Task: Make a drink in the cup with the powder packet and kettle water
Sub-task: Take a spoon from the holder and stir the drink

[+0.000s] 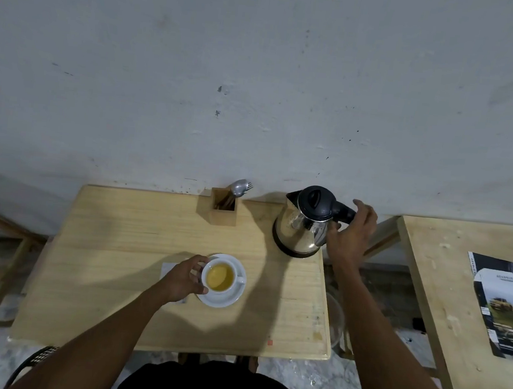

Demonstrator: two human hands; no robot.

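While our left hand [185,277] is cupping the white ceramic cup [221,277] of yellow drink, grip clamped on it, our right hand [350,231] is resting, grip apart, at the steel kettle [303,227] handle on the wooden tabletop [139,230].

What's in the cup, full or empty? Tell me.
Filled. The cup holds yellowish liquid nearly to its rim, standing upright on the saucer.

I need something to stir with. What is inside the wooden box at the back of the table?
The wooden box holds a metal spoon and a fork, heads up; their handles disappear into it, and its bottom is hidden.
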